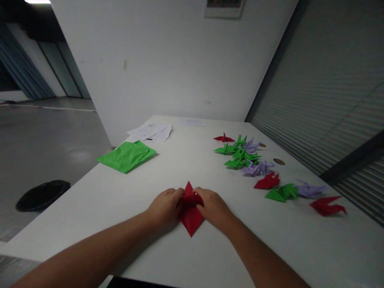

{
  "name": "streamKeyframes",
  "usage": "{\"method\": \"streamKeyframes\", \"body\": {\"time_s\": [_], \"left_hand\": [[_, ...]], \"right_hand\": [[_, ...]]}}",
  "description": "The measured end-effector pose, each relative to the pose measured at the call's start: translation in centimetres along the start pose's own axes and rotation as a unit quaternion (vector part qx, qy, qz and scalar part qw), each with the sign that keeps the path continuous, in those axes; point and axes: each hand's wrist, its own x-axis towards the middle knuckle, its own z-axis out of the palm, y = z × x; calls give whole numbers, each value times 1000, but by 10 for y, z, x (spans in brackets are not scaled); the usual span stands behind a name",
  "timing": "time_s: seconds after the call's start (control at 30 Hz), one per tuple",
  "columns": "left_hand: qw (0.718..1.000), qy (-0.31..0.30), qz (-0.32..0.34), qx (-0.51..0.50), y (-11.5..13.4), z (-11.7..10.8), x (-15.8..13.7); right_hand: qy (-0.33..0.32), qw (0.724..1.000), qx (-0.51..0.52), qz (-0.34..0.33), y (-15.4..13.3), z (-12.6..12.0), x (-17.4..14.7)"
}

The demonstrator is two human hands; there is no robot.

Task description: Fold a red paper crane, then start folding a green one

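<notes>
A red sheet of origami paper [191, 220], folded to a diamond shape, lies on the white table near its front edge, one point toward me and one away. My left hand [167, 205] is closed on its left side, fingers curled at the upper edge. On the opposite side my right hand [213, 208] grips the paper, with thumb and forefinger at the fold. The fingers partly cover the paper's middle, so the exact fold there is hidden.
Several green paper cranes [240, 154], purple cranes [310, 189] and red cranes [327, 206] stand along the table's right side. Green paper sheets [126, 156] lie at the left, printed pages [150, 131] behind them. A black-lined bin [43, 196] stands on the floor left.
</notes>
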Motion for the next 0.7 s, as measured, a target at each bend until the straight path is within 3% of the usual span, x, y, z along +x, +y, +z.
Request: {"method": "streamKeyframes", "body": {"time_s": [0.2,0.57,0.7], "left_hand": [[999,11,-15,-32,-1,2,1],[998,17,-12,-59,-1,3,1],[994,93,37,-47,1,-6,-5]], "right_hand": [[8,998,5,65,-4,-1,1],[28,994,33,103,-4,3,4],[38,994,59,86,-6,2,4]]}}
